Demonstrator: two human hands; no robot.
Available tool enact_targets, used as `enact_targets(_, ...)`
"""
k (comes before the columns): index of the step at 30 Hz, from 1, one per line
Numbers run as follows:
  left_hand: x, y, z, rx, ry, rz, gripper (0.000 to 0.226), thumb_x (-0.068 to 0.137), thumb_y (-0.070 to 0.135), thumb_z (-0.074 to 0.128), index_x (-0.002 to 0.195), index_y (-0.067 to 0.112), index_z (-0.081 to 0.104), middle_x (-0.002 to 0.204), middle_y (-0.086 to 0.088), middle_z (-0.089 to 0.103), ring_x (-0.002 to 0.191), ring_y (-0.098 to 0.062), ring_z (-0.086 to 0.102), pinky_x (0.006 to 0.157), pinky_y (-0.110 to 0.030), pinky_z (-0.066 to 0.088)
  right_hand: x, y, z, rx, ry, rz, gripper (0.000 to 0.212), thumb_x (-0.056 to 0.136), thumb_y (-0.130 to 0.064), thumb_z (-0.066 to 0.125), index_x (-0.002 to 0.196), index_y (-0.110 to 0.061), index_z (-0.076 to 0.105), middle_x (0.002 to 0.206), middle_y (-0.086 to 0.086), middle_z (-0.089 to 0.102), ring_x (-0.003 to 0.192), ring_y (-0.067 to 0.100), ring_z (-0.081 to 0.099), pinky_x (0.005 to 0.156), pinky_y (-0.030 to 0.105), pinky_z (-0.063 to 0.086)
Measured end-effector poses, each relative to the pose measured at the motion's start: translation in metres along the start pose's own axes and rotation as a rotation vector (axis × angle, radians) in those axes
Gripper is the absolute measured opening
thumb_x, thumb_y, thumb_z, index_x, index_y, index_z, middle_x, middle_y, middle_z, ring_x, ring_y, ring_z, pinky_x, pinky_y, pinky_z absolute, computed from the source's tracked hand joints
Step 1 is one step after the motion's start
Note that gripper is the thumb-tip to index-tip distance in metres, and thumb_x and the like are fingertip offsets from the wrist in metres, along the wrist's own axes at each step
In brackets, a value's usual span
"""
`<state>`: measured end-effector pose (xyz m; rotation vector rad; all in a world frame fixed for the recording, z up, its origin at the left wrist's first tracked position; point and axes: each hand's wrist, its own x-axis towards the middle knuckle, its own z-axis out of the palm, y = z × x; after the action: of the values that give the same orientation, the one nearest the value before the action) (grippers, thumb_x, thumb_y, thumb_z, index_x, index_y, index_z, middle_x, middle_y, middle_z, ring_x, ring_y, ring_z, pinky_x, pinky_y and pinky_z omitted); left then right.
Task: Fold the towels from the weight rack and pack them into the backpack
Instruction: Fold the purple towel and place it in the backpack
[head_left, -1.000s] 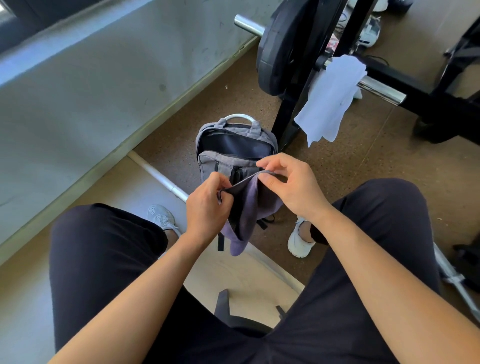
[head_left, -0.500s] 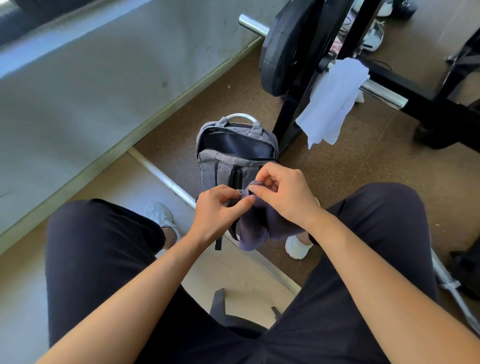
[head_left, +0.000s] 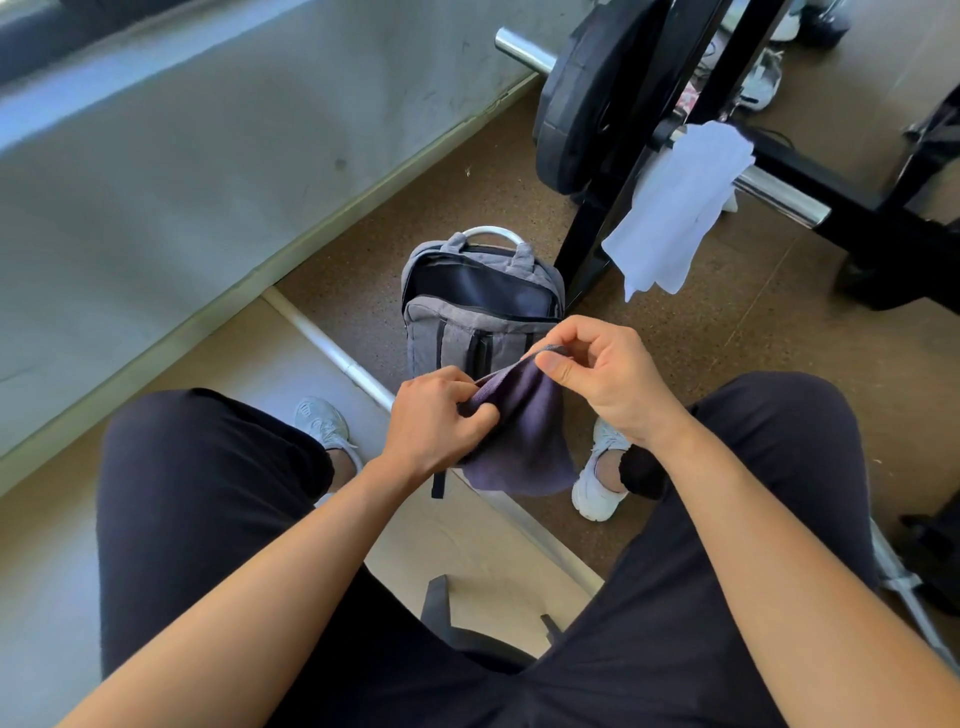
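A person is sitting, and both grips are holding a purple towel (head_left: 524, 431) up in front of the knees. The left grip (head_left: 436, 410) is pinching the towel's top edge at its lower end. The right grip (head_left: 602, 379) is pinching the same edge a bit higher, between thumb and finger. The towel is hanging down in the air between the two grips. It is hiding the low front of the backpack (head_left: 467, 322). The backpack is standing up on the floor (head_left: 415, 208) just behind the towel, and its top is gaping open. A white towel (head_left: 680, 208) is hanging over the shiny bar (head_left: 779, 195) of the rack (head_left: 587, 260), near the backpack's right side.
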<state>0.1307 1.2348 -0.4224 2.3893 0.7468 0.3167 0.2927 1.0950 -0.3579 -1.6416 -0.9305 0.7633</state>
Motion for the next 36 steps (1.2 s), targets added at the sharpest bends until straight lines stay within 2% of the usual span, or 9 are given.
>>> enact_targets(5, -0.004, 0.008, 0.006, 0.004, 0.085, 0.107, 0.031, 0.072, 0.037, 0.066, 0.055, 0.012, 0.057, 0.058, 0.005, 0.053, 0.055, -0.023, 0.05, 0.058, -0.027, 0.03, -0.002, -0.003, 0.006, 0.071, -0.08, 0.049, 0.012, 0.091, -0.004, 0.069, 0.091, -0.016, 0.068, 0.079, -0.005, 0.072, 0.079, 0.007, 0.067, 0.075, 0.021, 0.053)
enact_targets(10, 0.001, 0.005, 0.005, 0.012, 0.095, 0.102, 0.024, 0.071, 0.034, 0.059, 0.065, 0.015, 0.072, 0.072, 0.003, 0.07, 0.065, -0.022, 0.061, 0.061, -0.027, 0.037, -0.004, -0.005, 0.007, 0.054, -0.132, 0.066, 0.014, 0.09, 0.0, 0.07, 0.089, -0.014, 0.068, 0.076, -0.009, 0.071, 0.076, 0.003, 0.066, 0.074, 0.016, 0.051)
enact_targets(13, 0.002, -0.005, 0.006, 0.094, 0.066, 0.12, 0.024, 0.068, 0.027, 0.05, 0.064, 0.014, 0.07, 0.073, 0.003, 0.07, 0.066, -0.025, 0.061, 0.06, -0.024, 0.028, -0.004, -0.003, -0.006, -0.008, -0.064, 0.055, 0.013, 0.09, -0.003, 0.071, 0.088, -0.015, 0.068, 0.075, -0.01, 0.068, 0.074, 0.003, 0.062, 0.073, 0.015, 0.049)
enact_targets(16, 0.004, -0.016, 0.008, 0.178, 0.042, 0.114, 0.029, 0.071, 0.028, 0.044, 0.061, 0.012, 0.065, 0.073, 0.002, 0.067, 0.064, -0.028, 0.06, 0.065, -0.027, 0.031, -0.004, 0.001, -0.022, -0.067, -0.031, 0.064, 0.012, 0.09, -0.007, 0.072, 0.087, -0.017, 0.069, 0.075, -0.01, 0.067, 0.075, 0.006, 0.06, 0.075, 0.017, 0.048)
enact_targets(23, 0.004, -0.032, 0.011, 0.271, -0.141, -0.019, 0.023, 0.078, 0.031, 0.043, 0.064, 0.016, 0.054, 0.077, 0.0, 0.061, 0.069, -0.03, 0.055, 0.06, -0.032, 0.032, -0.003, 0.004, -0.035, -0.108, 0.046, 0.057, 0.012, 0.092, -0.011, 0.071, 0.088, -0.022, 0.068, 0.074, -0.014, 0.068, 0.072, 0.002, 0.058, 0.073, 0.016, 0.047)
enact_targets(27, 0.001, -0.041, 0.013, 0.391, -0.242, -0.101, 0.025, 0.09, 0.026, 0.05, 0.068, 0.014, 0.051, 0.079, 0.001, 0.054, 0.072, -0.027, 0.052, 0.067, -0.034, 0.036, 0.002, 0.017, -0.037, -0.211, 0.194, 0.1, 0.005, 0.095, -0.014, 0.067, 0.091, -0.017, 0.066, 0.079, -0.002, 0.07, 0.072, 0.005, 0.06, 0.071, 0.025, 0.051)
enact_targets(30, 0.0, -0.048, 0.012, 0.377, -0.308, -0.224, 0.025, 0.089, 0.026, 0.046, 0.071, 0.012, 0.056, 0.08, -0.002, 0.061, 0.076, -0.031, 0.06, 0.068, -0.036, 0.044, 0.004, 0.021, -0.039, -0.197, 0.242, 0.154, 0.005, 0.097, -0.012, 0.064, 0.093, -0.012, 0.062, 0.078, 0.005, 0.066, 0.071, 0.01, 0.062, 0.063, 0.029, 0.06)
enact_targets(32, -0.001, -0.048, 0.01, 0.339, -0.33, -0.303, 0.024, 0.086, 0.026, 0.046, 0.068, 0.012, 0.054, 0.077, -0.006, 0.064, 0.076, -0.034, 0.062, 0.065, -0.036, 0.046, 0.003, 0.022, -0.039, -0.128, 0.265, 0.168, 0.004, 0.098, -0.01, 0.062, 0.095, -0.011, 0.06, 0.082, 0.007, 0.068, 0.081, 0.015, 0.069, 0.068, 0.033, 0.063)
enact_targets(36, -0.003, -0.05, 0.008, 0.201, -0.268, -0.38, 0.021, 0.085, 0.02, 0.058, 0.066, 0.013, 0.059, 0.075, -0.009, 0.061, 0.076, -0.035, 0.059, 0.057, -0.032, 0.038, 0.003, 0.024, -0.04, -0.148, 0.379, 0.106, 0.002, 0.099, -0.009, 0.059, 0.1, -0.01, 0.056, 0.091, 0.009, 0.068, 0.09, 0.015, 0.07, 0.08, 0.026, 0.061)
